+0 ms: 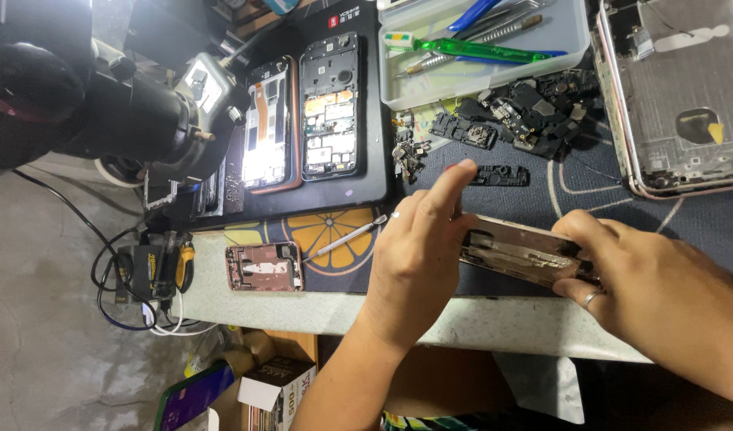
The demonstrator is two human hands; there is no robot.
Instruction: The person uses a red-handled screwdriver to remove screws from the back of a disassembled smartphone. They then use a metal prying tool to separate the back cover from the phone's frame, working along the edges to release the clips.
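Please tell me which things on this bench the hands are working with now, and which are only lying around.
In hand:
- opened phone body, gripped by left hand and right hand
- thin metal tool, at the left hand

Lying about:
- two opened phones on a dark mat
- small pink phone frame
- plastic tray of tools
- green toothbrush
- black loose parts

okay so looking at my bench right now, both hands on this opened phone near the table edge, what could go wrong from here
The opened phone is held by the left hand and right hand close to the table edge; a slip might drop it to the floor. The metal pry tool lies loose just beside your left hand and could get knocked off. The pile of small black parts sits unboxed behind your hands, so a sweep of the arm may scatter them.
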